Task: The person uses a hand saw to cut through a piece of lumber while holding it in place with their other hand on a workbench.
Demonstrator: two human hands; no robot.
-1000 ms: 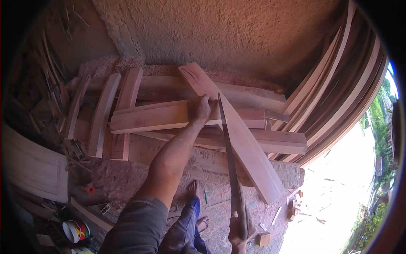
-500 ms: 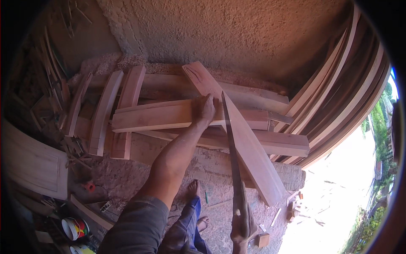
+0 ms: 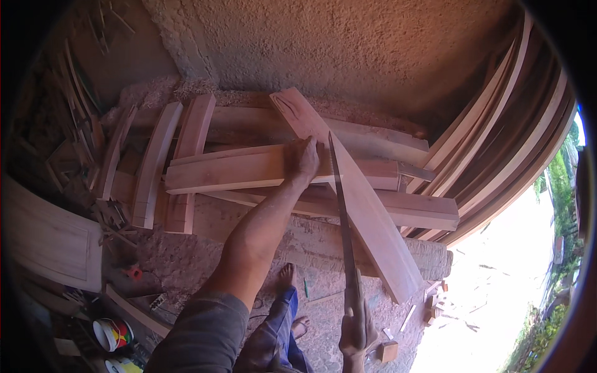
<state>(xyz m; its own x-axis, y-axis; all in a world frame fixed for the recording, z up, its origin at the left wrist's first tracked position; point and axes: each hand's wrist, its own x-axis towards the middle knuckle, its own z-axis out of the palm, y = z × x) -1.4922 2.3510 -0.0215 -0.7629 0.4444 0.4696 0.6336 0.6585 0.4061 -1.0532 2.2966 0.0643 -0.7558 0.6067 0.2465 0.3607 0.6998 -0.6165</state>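
Note:
My left hand (image 3: 302,161) is closed over the right end of a short wooden board (image 3: 227,171) lying crosswise on other timber. In my right hand (image 3: 357,329), low in the picture, is the handle of a handsaw (image 3: 343,214). Its long, narrow-looking blade points away from me, passing just right of my left hand at the board's end. Beneath the blade, a longer plank (image 3: 376,224) slants from the far middle to the near right. Exactly where the teeth meet the wood I cannot tell.
Several cut timbers (image 3: 155,165) rest at the left. A thick beam (image 3: 311,239) runs under the work. Long boards (image 3: 497,149) lean against the wall at right. A panel (image 3: 53,239) and a paint bucket (image 3: 112,334) stand at lower left; a wood block (image 3: 388,352) lies near my right hand.
The picture has shifted slightly, with the timbers a little further right. The saw keeps nearly the same position and angle, and both hands keep their grip.

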